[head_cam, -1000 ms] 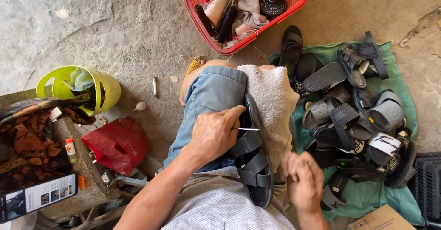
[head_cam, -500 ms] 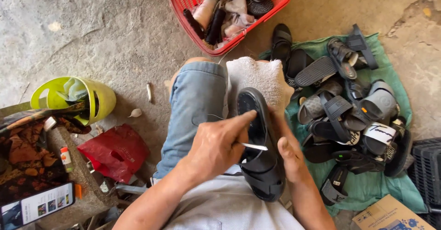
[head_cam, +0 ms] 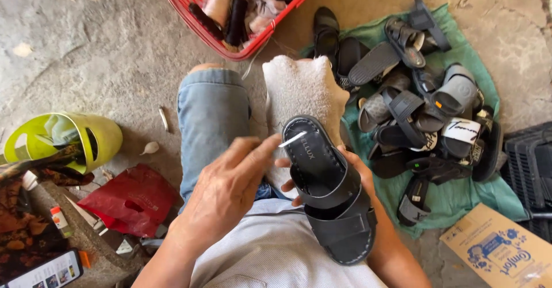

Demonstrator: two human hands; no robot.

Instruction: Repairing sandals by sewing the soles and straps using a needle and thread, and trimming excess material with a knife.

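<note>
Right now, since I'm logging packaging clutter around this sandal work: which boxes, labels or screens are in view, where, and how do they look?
Cardboard box: bottom right on the floor, flat brown card with blue print.
Printed packet: bottom left corner, dark, with small picture panels.
Small tube: left, beside the packet, white body, red cap.
White label strip: on a dark sandal strap in the pile, right.

The sandal [head_cam: 330, 190] lies on the lap, held from beneath by the right hand [head_cam: 351, 170]. The left hand [head_cam: 230, 190], just left of it, pinches a needle [head_cam: 292, 139] over the sandal's heel end. A towel [head_cam: 302, 89] lies under the sandal, on the right knee. Beyond the grip stands a basket [head_cam: 190, 3]; right of it a pile of sandals [head_cam: 425, 109] lies on a cloth [head_cam: 454, 199]. Far left sits a helmet [head_cam: 98, 138].
</note>
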